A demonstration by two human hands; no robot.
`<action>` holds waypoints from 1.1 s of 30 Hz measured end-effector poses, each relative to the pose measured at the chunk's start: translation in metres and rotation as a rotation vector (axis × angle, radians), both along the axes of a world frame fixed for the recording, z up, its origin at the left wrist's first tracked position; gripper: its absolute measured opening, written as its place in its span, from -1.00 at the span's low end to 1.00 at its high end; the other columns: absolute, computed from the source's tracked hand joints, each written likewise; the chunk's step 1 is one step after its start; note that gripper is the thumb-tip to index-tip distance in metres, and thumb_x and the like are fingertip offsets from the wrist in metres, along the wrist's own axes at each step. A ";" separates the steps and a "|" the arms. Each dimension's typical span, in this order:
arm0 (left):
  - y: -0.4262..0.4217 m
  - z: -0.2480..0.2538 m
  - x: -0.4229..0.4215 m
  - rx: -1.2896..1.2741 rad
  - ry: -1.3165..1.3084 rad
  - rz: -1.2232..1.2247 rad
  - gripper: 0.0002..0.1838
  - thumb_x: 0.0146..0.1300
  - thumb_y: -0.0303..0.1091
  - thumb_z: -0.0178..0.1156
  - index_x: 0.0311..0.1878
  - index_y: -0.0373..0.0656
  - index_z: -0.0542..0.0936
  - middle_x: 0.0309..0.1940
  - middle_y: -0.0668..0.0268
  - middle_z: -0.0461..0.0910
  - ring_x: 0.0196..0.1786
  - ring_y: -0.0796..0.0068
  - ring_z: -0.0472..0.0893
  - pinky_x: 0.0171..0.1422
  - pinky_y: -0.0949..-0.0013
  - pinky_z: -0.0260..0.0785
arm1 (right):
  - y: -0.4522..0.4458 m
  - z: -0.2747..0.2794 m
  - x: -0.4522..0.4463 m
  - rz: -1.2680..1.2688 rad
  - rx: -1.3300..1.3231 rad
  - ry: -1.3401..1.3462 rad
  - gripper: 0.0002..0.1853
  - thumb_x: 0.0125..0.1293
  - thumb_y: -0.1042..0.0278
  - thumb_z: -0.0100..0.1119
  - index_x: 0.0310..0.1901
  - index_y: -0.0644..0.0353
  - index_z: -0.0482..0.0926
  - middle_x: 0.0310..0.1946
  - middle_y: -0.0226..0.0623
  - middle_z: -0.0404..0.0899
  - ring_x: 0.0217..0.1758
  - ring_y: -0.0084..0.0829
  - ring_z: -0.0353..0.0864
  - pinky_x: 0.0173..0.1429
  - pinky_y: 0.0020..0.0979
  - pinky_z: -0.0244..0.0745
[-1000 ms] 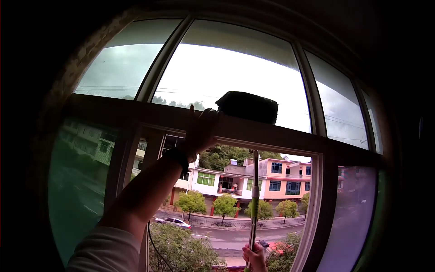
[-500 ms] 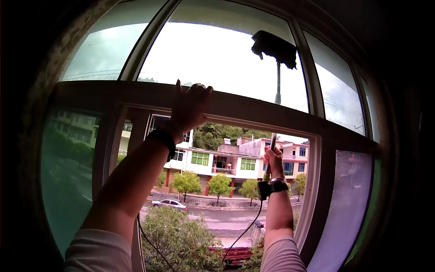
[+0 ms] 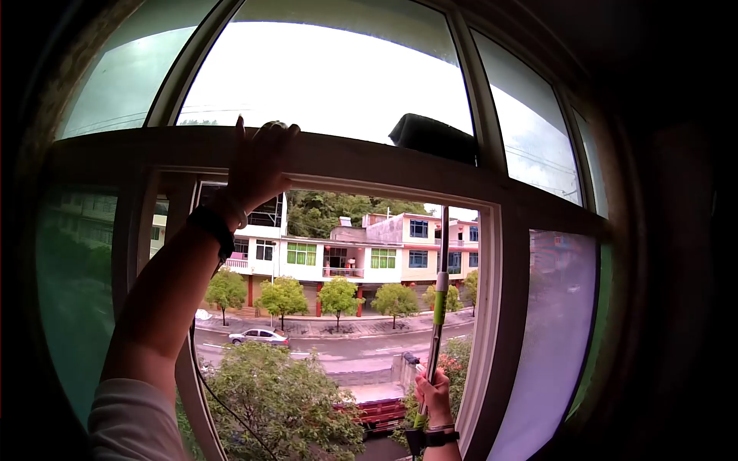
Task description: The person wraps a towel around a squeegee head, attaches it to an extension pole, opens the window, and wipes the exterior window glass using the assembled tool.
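My left hand is raised to the horizontal window bar, its fingers hooked over the upper edge. Low in the open window, my right hand is wrapped round a long pole with a green and grey grip section. The pole stands nearly upright outside and passes behind the bar. Its dark, wide mop head shows against the upper glass pane, just above the bar. Part of the head's lower edge is hidden by the bar.
Around the opening runs the window frame, with a frosted pane at right and a green-tinted pane at left. A dark cord hangs at the lower left. Outside are trees, a road, a silver car and buildings.
My right hand has moved down, pulling the pole and its mop head lower on the upper pane. My left hand keeps its hold on the bar. The view has shifted a little.
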State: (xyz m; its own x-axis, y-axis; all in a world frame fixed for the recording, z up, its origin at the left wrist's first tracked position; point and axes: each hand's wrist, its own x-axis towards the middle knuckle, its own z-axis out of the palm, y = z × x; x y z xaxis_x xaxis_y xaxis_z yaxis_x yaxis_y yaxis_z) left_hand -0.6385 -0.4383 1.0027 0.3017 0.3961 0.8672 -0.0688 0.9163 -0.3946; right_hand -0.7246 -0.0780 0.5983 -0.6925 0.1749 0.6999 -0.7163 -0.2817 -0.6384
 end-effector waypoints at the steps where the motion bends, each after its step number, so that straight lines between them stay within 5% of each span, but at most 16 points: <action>1: 0.000 0.000 -0.001 -0.004 -0.007 -0.005 -0.23 -0.17 -0.20 0.44 0.20 -0.07 0.38 0.04 0.28 0.47 0.21 0.30 0.44 0.37 -0.42 -0.06 | 0.001 0.002 -0.003 -0.069 0.027 -0.007 -0.90 0.27 0.53 0.16 -0.37 0.17 0.44 -0.73 -0.52 0.31 -0.78 -0.66 0.25 -0.71 -0.56 0.16; 10: -0.001 0.001 -0.002 -0.022 0.036 0.003 -0.19 -0.22 -0.16 0.45 0.19 -0.07 0.37 0.02 0.24 0.47 0.18 0.25 0.46 0.33 -0.40 0.00 | -0.006 0.033 -0.021 -0.488 0.289 0.107 -0.82 0.23 0.44 0.26 -0.45 0.20 0.45 -0.74 -0.52 0.35 -0.76 -0.67 0.34 -0.70 -0.51 0.21; 22: -0.003 0.003 -0.001 -0.037 0.054 0.015 -0.23 -0.18 -0.16 0.45 0.17 -0.08 0.37 0.00 0.26 0.47 0.19 0.28 0.45 0.33 -0.41 -0.01 | 0.060 0.035 -0.003 -0.339 0.140 -0.009 -0.87 0.22 0.53 0.18 -0.45 0.17 0.45 -0.71 -0.54 0.37 -0.76 -0.69 0.30 -0.71 -0.56 0.16; 29: 0.004 0.000 0.004 -0.007 0.022 0.038 -0.25 -0.15 -0.21 0.43 0.19 -0.08 0.38 0.00 0.29 0.47 0.19 0.31 0.45 0.37 -0.44 -0.09 | 0.087 0.039 -0.013 -0.741 0.349 0.027 -0.82 0.15 0.38 0.30 -0.46 0.26 0.52 -0.74 -0.41 0.41 -0.67 -0.60 0.40 -0.58 -0.42 0.25; 33: 0.001 0.000 -0.001 -0.041 0.078 0.020 -0.24 -0.14 -0.20 0.41 0.21 -0.08 0.37 -0.02 0.28 0.47 0.16 0.31 0.46 0.36 -0.43 -0.06 | 0.090 0.028 -0.021 -0.695 0.299 0.036 -0.83 0.15 0.41 0.29 -0.47 0.22 0.49 -0.73 -0.47 0.40 -0.69 -0.66 0.37 -0.62 -0.47 0.21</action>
State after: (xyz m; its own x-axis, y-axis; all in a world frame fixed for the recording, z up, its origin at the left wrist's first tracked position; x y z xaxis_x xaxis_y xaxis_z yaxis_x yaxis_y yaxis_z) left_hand -0.6397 -0.4377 1.0024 0.3590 0.4374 0.8245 -0.1191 0.8977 -0.4243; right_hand -0.7451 0.0121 0.6267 -0.4676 0.3623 0.8063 -0.6881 0.4235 -0.5893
